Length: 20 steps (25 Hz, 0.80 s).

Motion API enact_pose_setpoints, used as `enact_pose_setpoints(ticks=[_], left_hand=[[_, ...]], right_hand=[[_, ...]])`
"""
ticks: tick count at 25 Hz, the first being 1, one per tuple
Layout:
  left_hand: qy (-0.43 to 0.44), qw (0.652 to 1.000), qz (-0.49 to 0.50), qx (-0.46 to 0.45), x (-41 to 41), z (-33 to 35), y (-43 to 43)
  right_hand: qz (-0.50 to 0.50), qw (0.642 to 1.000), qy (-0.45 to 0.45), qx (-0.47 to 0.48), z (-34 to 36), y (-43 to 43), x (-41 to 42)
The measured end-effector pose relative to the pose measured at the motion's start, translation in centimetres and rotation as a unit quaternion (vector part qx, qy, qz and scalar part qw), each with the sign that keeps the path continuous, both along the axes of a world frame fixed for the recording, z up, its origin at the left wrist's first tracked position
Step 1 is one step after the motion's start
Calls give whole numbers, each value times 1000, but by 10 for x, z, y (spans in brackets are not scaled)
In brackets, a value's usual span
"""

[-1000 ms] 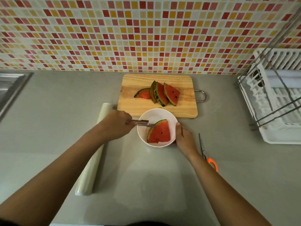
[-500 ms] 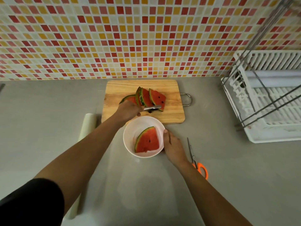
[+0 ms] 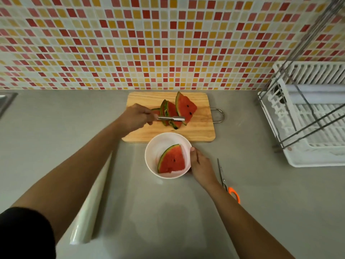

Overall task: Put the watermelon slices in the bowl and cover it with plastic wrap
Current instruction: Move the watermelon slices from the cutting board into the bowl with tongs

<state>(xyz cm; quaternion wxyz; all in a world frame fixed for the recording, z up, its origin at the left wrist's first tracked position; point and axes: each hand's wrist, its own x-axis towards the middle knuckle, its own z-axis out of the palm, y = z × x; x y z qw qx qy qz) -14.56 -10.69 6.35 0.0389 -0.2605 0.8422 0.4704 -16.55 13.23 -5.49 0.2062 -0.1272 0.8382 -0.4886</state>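
A white bowl [image 3: 158,144] stands on the grey counter just in front of the wooden cutting board [image 3: 201,128]. One watermelon slice [image 3: 172,159] lies inside it. Several more slices [image 3: 184,107] lean together on the board. My left hand [image 3: 135,116] grips metal tongs [image 3: 170,119] whose tips close on the rightmost slice, which is tilted up. My right hand [image 3: 200,165] holds the bowl's right side, thumb on the rim. A roll of plastic wrap [image 3: 91,204] lies left of the bowl, partly hidden under my left arm.
Orange-handled scissors [image 3: 226,181] lie right of my right wrist. A white dish rack [image 3: 308,118] with metal bars fills the right side. A sink edge [image 3: 5,100] shows at far left. The tiled wall runs behind the board.
My left hand left the bowl, where it had set a slice down, moved the tongs to the board and closed them on the rightmost slice, which now tilts up. My right hand stayed.
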Motion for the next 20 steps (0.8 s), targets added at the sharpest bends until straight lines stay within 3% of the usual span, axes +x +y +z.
enact_pose_setpoints(ticks=[5, 7, 12, 16, 18, 20], left_hand=[[-103, 977, -188, 3, 55, 32, -46], [-155, 958, -236, -43, 54, 25, -41], [-218, 933, -277, -72, 30, 9, -11], [-271, 897, -301, -177, 30, 28, -22], [-231, 919, -259, -185, 30, 38, -32], [-148, 964, -163, -149, 24, 33, -35]], right_hand=[[9, 1000, -11, 1, 4, -1, -2], [12, 1000, -10, 12, 4, -1, -3], [17, 1000, -4, 11, 6, -3, -3], [21, 1000, 0, 14, 6, -2, -3], [18, 1000, -2, 12, 6, -2, -4], [16, 1000, -8, 9, 5, -2, -4]])
